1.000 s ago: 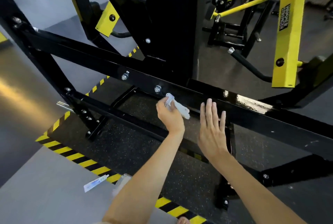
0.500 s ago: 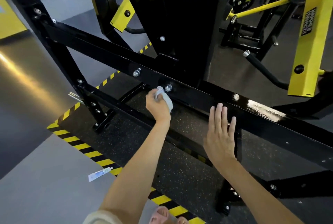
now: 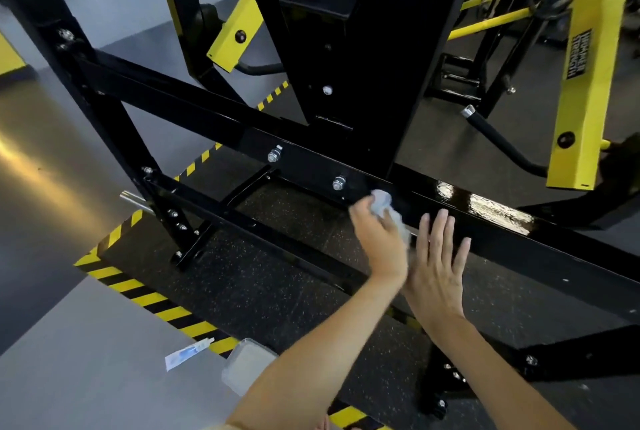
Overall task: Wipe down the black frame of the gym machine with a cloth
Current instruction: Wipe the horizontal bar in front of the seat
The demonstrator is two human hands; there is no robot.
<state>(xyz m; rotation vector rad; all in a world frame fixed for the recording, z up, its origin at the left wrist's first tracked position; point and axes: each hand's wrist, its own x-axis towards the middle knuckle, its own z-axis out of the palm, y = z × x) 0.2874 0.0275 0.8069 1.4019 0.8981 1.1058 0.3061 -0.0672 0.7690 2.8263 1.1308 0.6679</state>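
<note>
— Where's the cloth [image 3: 382, 203] now?

— Bunched in the left hand [image 3: 379, 239], grip clamped round it, pressed to the black frame [image 3: 194, 107] mid-picture. Half a second back it sat by the bolt [image 3: 338, 183]; it has slid right, past it.

— And the other hand?

— The right hand [image 3: 436, 274] is just to the right, fingers straight and spread, on or just over the beam, close by the left wrist.

— Working along, then?

— I'd say so. The run towards the upper left looks dull, likely still to do; the shiny patch [image 3: 498, 213] lies further right.
</note>
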